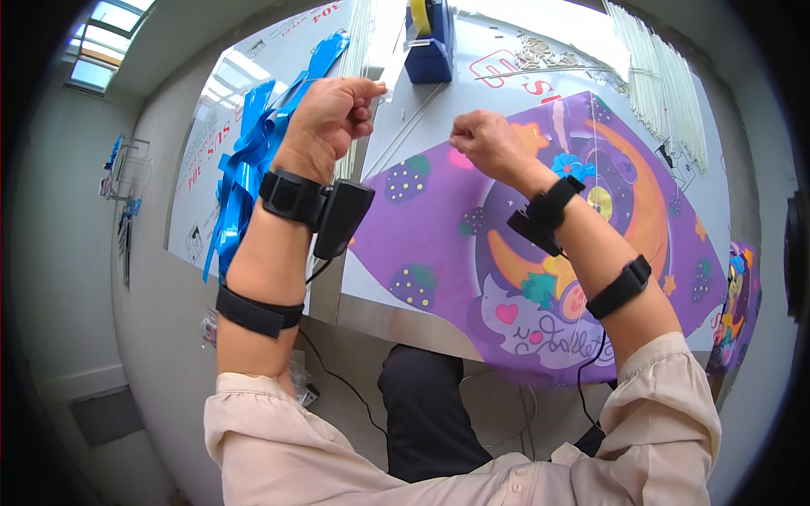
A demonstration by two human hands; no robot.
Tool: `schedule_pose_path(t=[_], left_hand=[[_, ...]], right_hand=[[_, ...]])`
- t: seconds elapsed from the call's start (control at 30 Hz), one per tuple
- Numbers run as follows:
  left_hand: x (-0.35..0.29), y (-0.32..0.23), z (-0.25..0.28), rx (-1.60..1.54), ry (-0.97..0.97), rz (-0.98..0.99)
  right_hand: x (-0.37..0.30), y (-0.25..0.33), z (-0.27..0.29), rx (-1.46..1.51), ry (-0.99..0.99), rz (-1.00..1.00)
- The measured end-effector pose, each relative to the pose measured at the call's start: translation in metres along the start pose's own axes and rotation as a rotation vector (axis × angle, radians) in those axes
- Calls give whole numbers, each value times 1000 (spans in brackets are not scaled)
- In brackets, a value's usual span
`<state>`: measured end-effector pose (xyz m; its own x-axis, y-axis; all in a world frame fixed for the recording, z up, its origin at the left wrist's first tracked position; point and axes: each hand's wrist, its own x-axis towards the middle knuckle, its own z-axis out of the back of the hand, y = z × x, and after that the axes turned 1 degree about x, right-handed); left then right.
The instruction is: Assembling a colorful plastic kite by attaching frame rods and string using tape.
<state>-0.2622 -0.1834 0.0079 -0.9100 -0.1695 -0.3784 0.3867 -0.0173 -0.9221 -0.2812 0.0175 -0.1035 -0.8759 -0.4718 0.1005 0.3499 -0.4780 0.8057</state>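
My left hand [333,122] is raised near the tape dispenser, its fingers closed in a pinch. A small clear piece of tape [389,89] shows at its fingertips. My right hand [494,145] is closed over the upper left edge of a purple printed kite sheet [439,244]; whatever its fingers hold, if anything, is hidden. The sheet lies spread on the table, patterned with strawberries and an orange moon, and its lower corner hangs over the front edge. A thin pale line runs down it. Just beyond my hands stands the blue tape dispenser [429,51] with a yellow roll core.
Blue plastic strips [253,160] lie in a heap left of my left hand. Thin white rods [654,76] are bundled at the far right, near a pile of small metal pieces [540,55]. Another printed sheet [736,312] hangs at the right edge. Black cables [346,381] trail from my wrist bands.
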Motion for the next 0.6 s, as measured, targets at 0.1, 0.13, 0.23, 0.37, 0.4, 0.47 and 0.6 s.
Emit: schedule_pose_path(t=[0.1,0.13,0.23,0.37,0.4,0.47,0.6], left_hand=[[-5,-17,17,84,110,-29],[-4,-25,23,116,168,-15],[10,-36,37,165,140,-82],[0,-47,13,199,25,17],[-2,-43,18,167,29,30],[2,-34,21,140,58,67],[-2,-21,13,162,93,28]], right_hand=[[28,12,-29,-2,2,192],[37,18,-41,-22,6,279],[52,35,-77,-92,68,355],[52,39,-102,-188,-40,367],[50,47,-101,-218,9,291],[48,38,-98,-241,14,377],[55,21,-100,-306,-1,500]])
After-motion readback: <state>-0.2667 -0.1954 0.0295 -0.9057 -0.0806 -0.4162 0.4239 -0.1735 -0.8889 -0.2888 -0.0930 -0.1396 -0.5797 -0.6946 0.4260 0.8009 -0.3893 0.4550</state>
